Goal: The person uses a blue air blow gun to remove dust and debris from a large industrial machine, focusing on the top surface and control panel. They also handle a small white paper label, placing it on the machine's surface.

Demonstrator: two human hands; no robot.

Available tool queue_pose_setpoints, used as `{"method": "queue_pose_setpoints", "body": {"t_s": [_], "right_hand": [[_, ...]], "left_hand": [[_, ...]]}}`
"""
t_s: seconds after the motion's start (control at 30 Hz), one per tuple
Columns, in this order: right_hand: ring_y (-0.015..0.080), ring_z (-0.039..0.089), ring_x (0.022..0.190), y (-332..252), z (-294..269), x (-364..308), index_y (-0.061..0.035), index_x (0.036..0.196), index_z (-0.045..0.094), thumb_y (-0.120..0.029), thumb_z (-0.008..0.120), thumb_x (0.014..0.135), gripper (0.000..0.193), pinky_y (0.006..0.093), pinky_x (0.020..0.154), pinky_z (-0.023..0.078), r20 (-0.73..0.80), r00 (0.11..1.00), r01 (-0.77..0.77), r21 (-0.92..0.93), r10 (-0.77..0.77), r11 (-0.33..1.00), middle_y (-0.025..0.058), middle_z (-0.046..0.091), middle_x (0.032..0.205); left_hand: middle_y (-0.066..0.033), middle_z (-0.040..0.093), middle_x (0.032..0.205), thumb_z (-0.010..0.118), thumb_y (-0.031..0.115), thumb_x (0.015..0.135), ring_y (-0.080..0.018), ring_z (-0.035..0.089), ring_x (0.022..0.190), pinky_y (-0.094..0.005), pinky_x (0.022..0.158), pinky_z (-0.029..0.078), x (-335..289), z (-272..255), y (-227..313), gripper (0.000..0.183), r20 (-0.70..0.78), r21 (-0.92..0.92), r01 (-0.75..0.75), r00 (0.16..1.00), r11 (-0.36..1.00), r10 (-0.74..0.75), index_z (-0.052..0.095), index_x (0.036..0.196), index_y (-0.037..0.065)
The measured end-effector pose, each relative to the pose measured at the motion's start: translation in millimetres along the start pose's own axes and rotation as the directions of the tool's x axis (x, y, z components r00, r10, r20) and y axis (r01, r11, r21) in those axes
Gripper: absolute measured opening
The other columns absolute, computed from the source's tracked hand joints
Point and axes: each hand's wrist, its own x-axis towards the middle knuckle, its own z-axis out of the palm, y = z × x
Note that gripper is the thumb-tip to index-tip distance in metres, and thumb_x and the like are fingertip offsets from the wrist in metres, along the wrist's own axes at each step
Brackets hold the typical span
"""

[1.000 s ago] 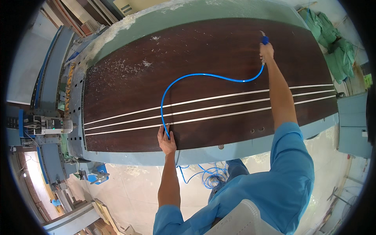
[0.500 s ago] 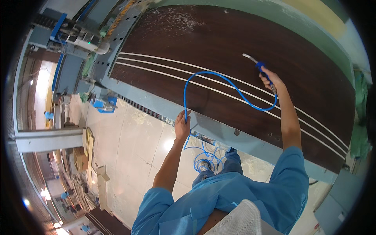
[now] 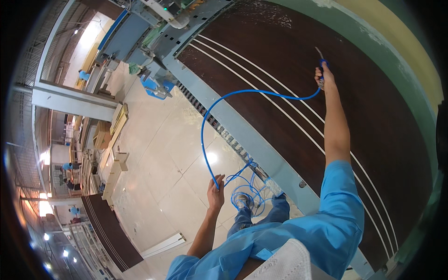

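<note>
In my right hand is an air blow gun with a blue body and a thin bent metal nozzle. My fingers wrap round its grip, and I hold it out over a large dark brown board. Three long pale parallel lines run along this board. A blue air hose leads from the gun and arcs across the board and past its near edge. My left hand is closed on the hose, over the floor near my body. Pale dust or chips lie at the board's far end.
Loops of hose lie on the tiled floor around my feet. A grey machine bed edge borders the board. A machine head with a green light stands at the far end, a blue box below it. Stacked boards and several people are at left.
The view has turned, so the board slants more steeply. My right hand has stretched farther out with the blow gun. My left hand has drawn the hose back from the bed edge, over the floor.
</note>
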Motion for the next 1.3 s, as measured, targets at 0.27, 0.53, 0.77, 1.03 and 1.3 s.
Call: {"method": "queue_pose_setpoints", "body": {"t_s": [0.27, 0.53, 0.77, 1.03, 1.3], "right_hand": [[0.0046, 0.045, 0.045, 81, 124, 33, -0.0083, 0.084, 0.056, -0.052, 0.06, 0.097, 0.046, 0.0239, 0.043, 0.04, 0.219, 0.949, -0.129, -0.39, 0.228, 0.912, -0.0057, 0.049, 0.06], [0.0057, 0.046, 0.044, 104, 126, 12, -0.0076, 0.083, 0.056, -0.055, 0.062, 0.094, 0.049, 0.0233, 0.043, 0.039, 0.116, 0.977, -0.149, -0.232, 0.18, 0.961, -0.0043, 0.05, 0.058], [0.0018, 0.038, 0.038, 158, 127, -77, -0.0122, 0.085, 0.056, -0.063, 0.066, 0.088, 0.051, 0.0208, 0.038, 0.033, 0.237, 0.853, -0.148, -0.746, 0.466, 0.65, -0.008, 0.046, 0.055], [0.0024, 0.039, 0.041, 191, 55, -243, -0.0123, 0.086, 0.056, -0.06, 0.061, 0.093, 0.048, 0.0203, 0.04, 0.033, 0.143, 0.972, -0.056, -0.626, 0.185, 0.777, -0.0076, 0.047, 0.057], [0.0022, 0.038, 0.04, 255, -80, -511, -0.0129, 0.085, 0.056, -0.059, 0.067, 0.09, 0.048, 0.0197, 0.037, 0.029, -0.317, 0.948, -0.105, -0.377, -0.022, 0.92, -0.0083, 0.044, 0.056]], "left_hand": [[-0.0144, 0.064, 0.119, 0.058, 0.012, 0.099, -0.0303, 0.066, 0.103, -0.0382, 0.086, 0.053, -45, -12, -32, 0.023, -0.063, -0.014, 0.192, 0.979, 0.981, -0.192, 0.068, 0.12, 0.01], [-0.0144, 0.066, 0.115, 0.056, 0.013, 0.101, -0.0265, 0.067, 0.097, -0.0353, 0.081, 0.053, -77, -35, -65, 0.022, -0.093, -0.009, 0.282, 0.955, 0.96, -0.281, 0.068, 0.119, 0.008], [-0.01, 0.066, 0.113, 0.055, 0.014, 0.1, -0.0269, 0.067, 0.091, -0.0367, 0.077, 0.054, -90, -64, -109, 0.023, -0.123, -0.018, 0.303, 0.945, 0.953, -0.302, 0.067, 0.119, 0.011], [-0.0133, 0.065, 0.114, 0.054, 0.014, 0.101, -0.0311, 0.067, 0.096, -0.0383, 0.081, 0.054, -53, -104, -229, 0.024, -0.011, -0.077, 0.08, 0.997, 0.994, -0.081, 0.067, 0.121, 0.011], [-0.0125, 0.065, 0.117, 0.053, 0.011, 0.101, -0.0305, 0.066, 0.102, -0.0366, 0.085, 0.053, -56, -167, -333, 0.026, -0.022, -0.117, -0.021, 1.0, 0.993, 0.019, 0.067, 0.122, 0.009]]}}
